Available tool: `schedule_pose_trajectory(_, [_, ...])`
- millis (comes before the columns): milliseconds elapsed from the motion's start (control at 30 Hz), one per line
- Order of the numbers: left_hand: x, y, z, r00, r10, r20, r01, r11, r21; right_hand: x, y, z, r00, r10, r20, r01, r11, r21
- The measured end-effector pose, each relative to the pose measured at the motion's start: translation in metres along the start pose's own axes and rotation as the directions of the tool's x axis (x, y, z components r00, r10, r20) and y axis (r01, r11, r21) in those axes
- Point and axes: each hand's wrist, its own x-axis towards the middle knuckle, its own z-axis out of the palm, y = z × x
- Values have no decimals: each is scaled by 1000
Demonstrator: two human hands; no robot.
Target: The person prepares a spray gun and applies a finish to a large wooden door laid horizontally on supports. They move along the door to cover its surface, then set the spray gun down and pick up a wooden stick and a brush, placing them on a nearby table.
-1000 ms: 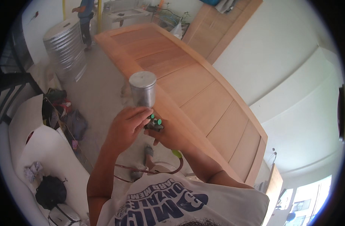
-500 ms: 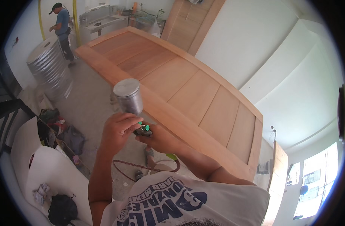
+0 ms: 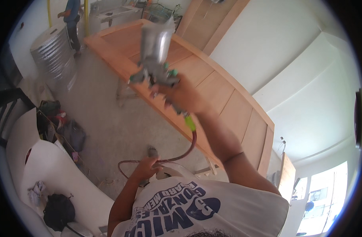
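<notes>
My right hand (image 3: 185, 94) grips a spray gun (image 3: 153, 73), raised over the near long side of a large wooden door panel (image 3: 216, 91). A silvery metal cup (image 3: 155, 43) sits upright on top of the gun, blurred by motion. From the gun's handle, past a yellow-green fitting, a dark red air hose (image 3: 194, 142) curves down toward my body. Low down, close to my shirt, my left hand (image 3: 147, 168) is closed around that hose between thumb and fingers.
A person (image 3: 72, 23) stands far left behind a big foil-wrapped roll (image 3: 54, 55). Bags and cloths (image 3: 72, 132) lie on the floor at left, beside a white curved surface (image 3: 58, 166) holding a black bag (image 3: 59, 212). Another wooden panel (image 3: 212, 19) leans at the back.
My right hand has lifted the spray gun up and forward over the panel. My left hand has left the gun and dropped to the hose.
</notes>
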Motion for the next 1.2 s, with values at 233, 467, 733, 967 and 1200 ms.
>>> schedule_pose_trajectory(233, [-86,-101,27,849,-525,-53,527,838,138,63,-8,-42,998,-60,25,62,993,-102])
schedule_pose_trajectory(467, [-86,-112,10,752,-650,-105,650,759,-47,120,58,-83,998,68,0,-66,964,-259])
schedule_pose_trajectory(733, [53,-43,-53,756,-648,-92,649,760,-22,217,141,-221,980,-46,-196,-12,959,-284])
schedule_pose_trajectory(967, [181,63,-133,833,-551,-59,546,834,-78,289,203,-375,914,53,-403,-249,857,-451])
schedule_pose_trajectory(1200, [270,100,-149,883,-464,-64,449,877,-172,351,276,-500,834,-114,-539,-307,716,-627])
